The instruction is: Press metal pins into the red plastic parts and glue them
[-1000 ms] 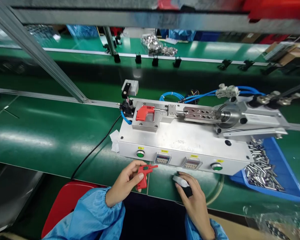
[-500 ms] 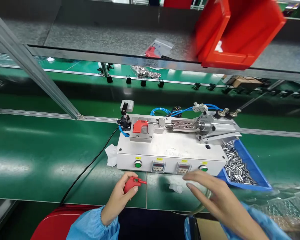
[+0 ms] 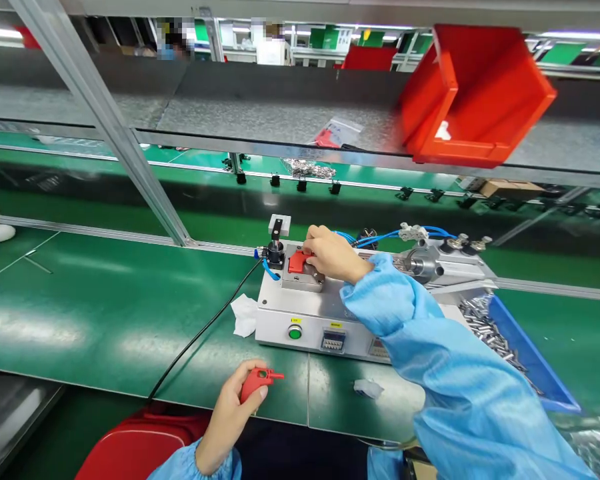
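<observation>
My left hand (image 3: 229, 403) is closed around a red pistol-shaped plastic part (image 3: 256, 384), held over the near edge of the bench with its thin tip pointing right. Over the metal machine (image 3: 285, 319), my right hand (image 3: 334, 252) has its fingers bent onto a second red plastic part (image 3: 297, 262), which lies in the metal fixture block (image 3: 303, 283). Fingertips touch that part's right end; the exact grip is partly hidden. My right sleeve covers the middle of the machine and its right-hand controls. A green button (image 3: 295, 332) shows on the front panel.
Metal pins fill a blue tray (image 3: 535, 363) right of the machine. A red bin (image 3: 480, 100) stands on the overhead shelf beside a plastic bag (image 3: 337, 133). An aluminium post (image 3: 125, 147) slants at left. White paper (image 3: 245, 315) and a black cable (image 3: 205, 327) lie on the bench.
My right hand has moved from in front of the machine, up and left onto the red part in the fixture. My left hand still holds its red part. The view has tilted up.
</observation>
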Motion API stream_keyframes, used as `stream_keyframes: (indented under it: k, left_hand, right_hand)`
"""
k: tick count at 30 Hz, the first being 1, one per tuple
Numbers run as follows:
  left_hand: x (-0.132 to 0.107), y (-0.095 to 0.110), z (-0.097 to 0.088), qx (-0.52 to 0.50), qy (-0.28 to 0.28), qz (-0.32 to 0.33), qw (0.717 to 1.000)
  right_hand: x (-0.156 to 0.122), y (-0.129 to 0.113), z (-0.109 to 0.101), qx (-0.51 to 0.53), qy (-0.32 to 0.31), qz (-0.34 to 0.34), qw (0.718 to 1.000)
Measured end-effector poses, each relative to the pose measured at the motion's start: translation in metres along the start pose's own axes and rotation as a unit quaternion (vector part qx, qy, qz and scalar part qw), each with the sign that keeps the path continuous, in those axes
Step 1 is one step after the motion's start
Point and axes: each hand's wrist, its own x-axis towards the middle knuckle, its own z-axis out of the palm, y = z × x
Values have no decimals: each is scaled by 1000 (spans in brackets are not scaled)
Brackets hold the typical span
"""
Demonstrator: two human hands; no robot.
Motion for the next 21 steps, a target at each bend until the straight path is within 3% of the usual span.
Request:
stream_keyframes:
  k: [6,9,13,16,18,21]
  left_hand:
    - [6,6,-1,-14,-11,-23,1000]
    - [8,6,-4,-7,-33,-28,999]
    - [10,0,-8,15,-45,-57,997]
    - [14,-4,-5,37,-44,-58,997]
    - [14,-4,-3,67,-43,-47,996]
    - [13,-4,-4,109,-36,-54,992]
  right_hand:
    - [-45,6,-11,77,149,14,986]
    - [-86,7,-7,65,84,7,994]
    - [-128,-7,14,1,-28,61,998]
    - [-146,-9,25,-21,-47,90,995]
    - [-162,-2,19,-18,-34,85,996]
    - [-202,26,-11,5,-26,87,996]
